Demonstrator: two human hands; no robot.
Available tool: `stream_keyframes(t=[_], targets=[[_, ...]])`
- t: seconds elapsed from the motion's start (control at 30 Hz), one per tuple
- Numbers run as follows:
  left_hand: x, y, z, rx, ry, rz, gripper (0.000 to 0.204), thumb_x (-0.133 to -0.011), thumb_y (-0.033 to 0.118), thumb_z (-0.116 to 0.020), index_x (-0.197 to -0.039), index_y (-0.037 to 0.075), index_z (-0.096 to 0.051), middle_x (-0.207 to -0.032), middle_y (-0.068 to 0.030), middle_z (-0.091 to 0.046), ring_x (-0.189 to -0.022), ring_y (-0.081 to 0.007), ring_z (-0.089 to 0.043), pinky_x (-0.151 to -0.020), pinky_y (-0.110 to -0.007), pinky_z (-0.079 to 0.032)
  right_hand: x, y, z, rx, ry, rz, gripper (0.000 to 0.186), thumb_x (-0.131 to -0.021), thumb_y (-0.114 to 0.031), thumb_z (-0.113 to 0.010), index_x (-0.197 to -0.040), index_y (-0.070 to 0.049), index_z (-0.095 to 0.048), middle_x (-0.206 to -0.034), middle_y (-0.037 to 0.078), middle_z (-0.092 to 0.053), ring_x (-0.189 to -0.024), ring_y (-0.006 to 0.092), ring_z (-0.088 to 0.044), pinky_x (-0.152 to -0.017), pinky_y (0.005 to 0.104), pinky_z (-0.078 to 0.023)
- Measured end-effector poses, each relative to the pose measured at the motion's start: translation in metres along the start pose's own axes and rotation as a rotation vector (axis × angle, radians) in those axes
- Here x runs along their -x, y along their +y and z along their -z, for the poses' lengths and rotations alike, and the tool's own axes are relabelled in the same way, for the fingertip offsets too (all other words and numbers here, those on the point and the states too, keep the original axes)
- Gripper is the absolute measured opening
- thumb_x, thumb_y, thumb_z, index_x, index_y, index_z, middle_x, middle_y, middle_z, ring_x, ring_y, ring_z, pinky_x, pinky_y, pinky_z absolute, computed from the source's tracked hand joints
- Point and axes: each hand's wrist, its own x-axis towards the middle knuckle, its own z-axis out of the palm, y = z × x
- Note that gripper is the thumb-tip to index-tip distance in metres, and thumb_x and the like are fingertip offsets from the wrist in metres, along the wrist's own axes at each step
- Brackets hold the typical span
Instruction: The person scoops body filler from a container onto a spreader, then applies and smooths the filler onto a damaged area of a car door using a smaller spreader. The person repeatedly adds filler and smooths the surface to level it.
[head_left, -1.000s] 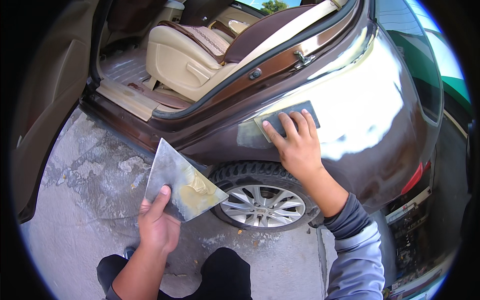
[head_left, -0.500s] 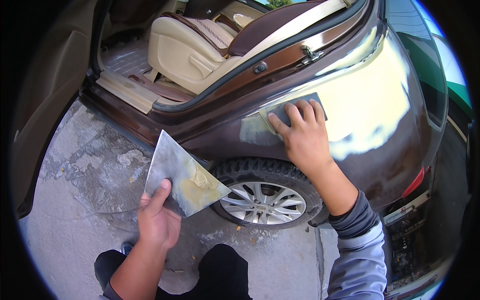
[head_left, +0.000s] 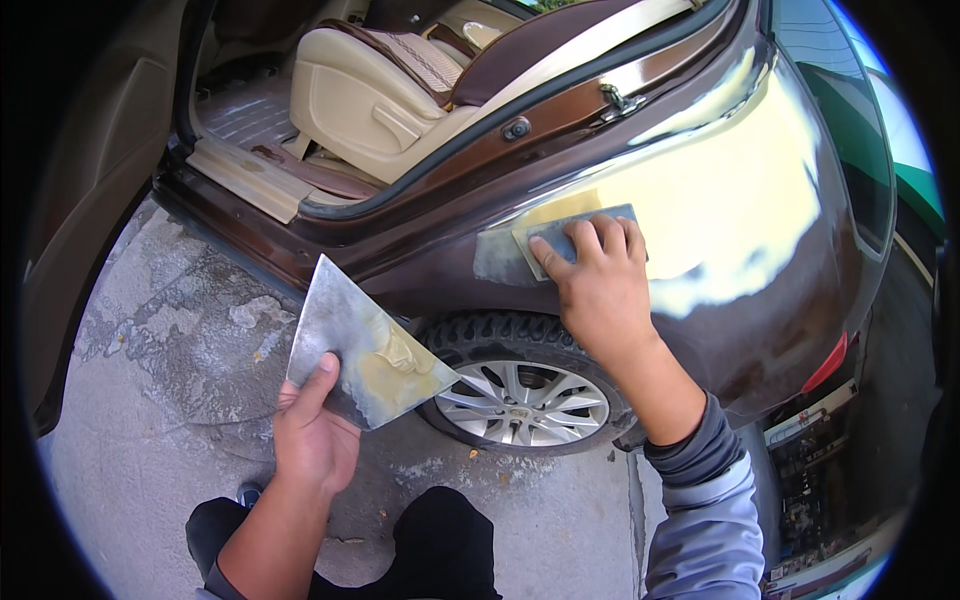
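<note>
My left hand (head_left: 316,430) grips a triangular grey metal plate (head_left: 325,310) by its lower left, thumb on top; a blob of yellowish paste (head_left: 395,360) lies near its right corner. My right hand (head_left: 600,290) is closed on a grey rectangular spreader (head_left: 620,213), pressed on the brown car's rear side panel (head_left: 760,330) above the wheel (head_left: 520,405). A fresh yellow smear (head_left: 565,200) shows just above the spreader, beside a large pale filler area (head_left: 735,180). The spreader's lower middle is hidden by my fingers.
An open door (head_left: 100,220) stands at the left beside the doorway with a beige seat (head_left: 365,100). Concrete ground (head_left: 160,400) lies below, with my dark-trousered knees (head_left: 440,530). A red tail lamp (head_left: 825,360) and a dark cluttered area (head_left: 810,480) are at the right.
My right hand and spreader shifted right and up, then back down and slightly left, uncovering a yellow smear above. My left hand and plate rose slightly in view.
</note>
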Motion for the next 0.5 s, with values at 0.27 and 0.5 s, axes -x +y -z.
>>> stream_keyframes(t=[0.27,0.5], targets=[[-0.001,0.002,0.004,-0.009,-0.012,-0.008,0.04,-0.108,0.016,-0.066,-0.146,0.006,-0.059,-0.143,-0.0089,-0.068,-0.134,-0.0252,-0.064,-0.119,-0.047,-0.048,0.023,-0.021,-0.011,-0.044,0.01,-0.1,0.048,-0.083,-0.008,-0.069,-0.127,-0.021,-0.081,-0.121,0.011,-0.065,-0.121,0.0347,-0.057,-0.112,0.0553,-0.039],[0.001,0.003,0.002,-0.014,0.0,-0.003,0.039,-0.107,0.015,-0.067,-0.145,0.006,-0.06,-0.142,-0.0089,-0.068,-0.133,-0.0245,-0.065,-0.118,-0.046,-0.049,0.042,-0.038,-0.02,-0.075,0.014,-0.148,0.05,-0.081,-0.008,-0.069,-0.129,-0.019,-0.079,-0.121,0.012,-0.064,-0.12,0.0359,-0.056,-0.109,0.0564,-0.04]])
